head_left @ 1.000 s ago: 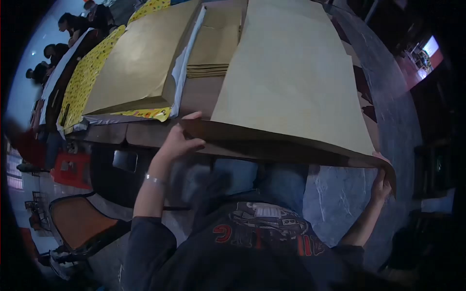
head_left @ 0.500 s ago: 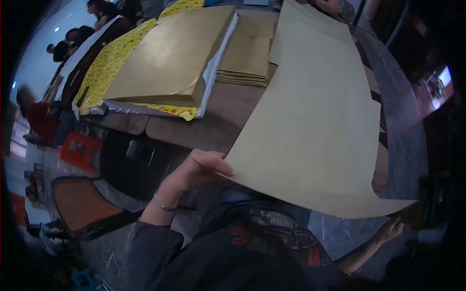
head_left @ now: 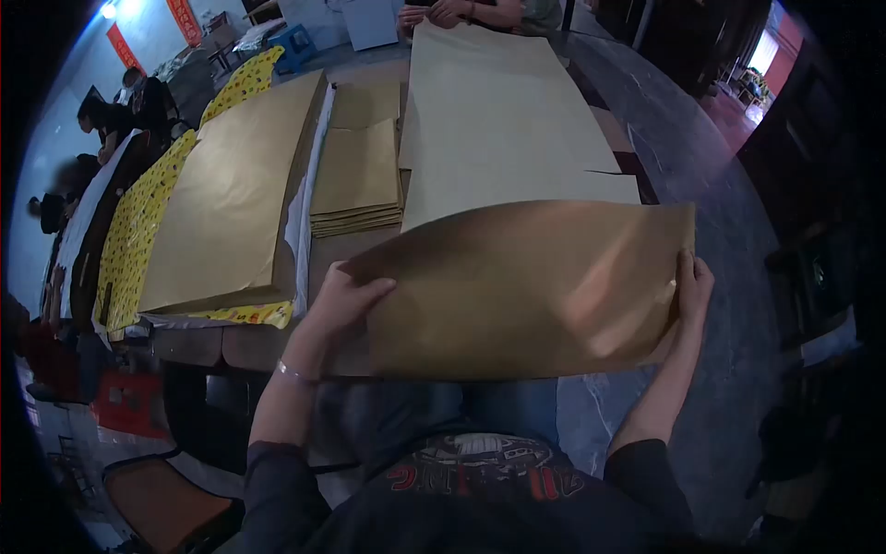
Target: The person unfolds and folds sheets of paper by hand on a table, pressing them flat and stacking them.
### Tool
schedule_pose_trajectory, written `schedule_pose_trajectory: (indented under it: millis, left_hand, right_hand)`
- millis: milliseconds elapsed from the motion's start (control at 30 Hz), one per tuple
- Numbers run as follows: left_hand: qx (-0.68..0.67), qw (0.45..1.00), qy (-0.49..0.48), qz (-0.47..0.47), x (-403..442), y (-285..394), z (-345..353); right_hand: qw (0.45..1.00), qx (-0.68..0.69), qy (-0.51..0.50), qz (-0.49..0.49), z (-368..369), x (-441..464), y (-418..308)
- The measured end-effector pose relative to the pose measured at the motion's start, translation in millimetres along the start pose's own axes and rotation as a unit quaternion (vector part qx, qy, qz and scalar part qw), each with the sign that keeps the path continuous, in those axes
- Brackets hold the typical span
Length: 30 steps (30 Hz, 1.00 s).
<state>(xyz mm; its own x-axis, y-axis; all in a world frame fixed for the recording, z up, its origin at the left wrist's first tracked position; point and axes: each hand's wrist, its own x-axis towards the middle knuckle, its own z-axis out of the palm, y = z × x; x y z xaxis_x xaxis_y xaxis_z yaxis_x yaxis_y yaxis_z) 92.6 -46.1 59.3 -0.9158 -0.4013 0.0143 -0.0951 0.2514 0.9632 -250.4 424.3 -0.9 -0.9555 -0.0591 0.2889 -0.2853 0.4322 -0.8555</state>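
Note:
A large sheet of brown paper (head_left: 503, 120) lies lengthwise along the table, its pale matt side up. Its near end (head_left: 480, 295) is raised and bent over in front of me, with the shinier brown side facing me. My left hand (head_left: 343, 297) pinches the left edge of this raised part, thumb on the near face. Around the right edge, the fingers of my right hand (head_left: 694, 282) are closed. Across the table, another person's hands (head_left: 448, 13) are at the sheet's far edge.
Left of the sheet sits a pile of folded brown paper (head_left: 355, 171). Farther left, a thick stack of large brown sheets (head_left: 231, 185) rests on yellow patterned wrapping (head_left: 148, 217). A chair (head_left: 166, 499) and a red stool (head_left: 129, 403) stand at the lower left.
The near end of the paper has been lifted and bent over, showing its shiny side. My right hand has risen from the lower right to the edge. The view has shifted.

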Motion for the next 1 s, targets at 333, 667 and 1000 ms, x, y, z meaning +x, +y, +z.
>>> schedule_pose_trajectory:
  millis: [333,667,1000]
  left_hand:
    - [0.206,0.973,0.057,-0.087,172,-48,10]
    - [0.448,0.879,0.165,0.021,165,-71,49]
    - [0.48,0.784,0.356,0.17,79,25,-76]
  right_hand:
    - [0.984,-0.169,-0.035,0.03,78,102,32]
    - [0.962,-0.244,-0.117,0.04,88,100,64]
    - [0.937,-0.318,-0.138,-0.034,83,123,105]
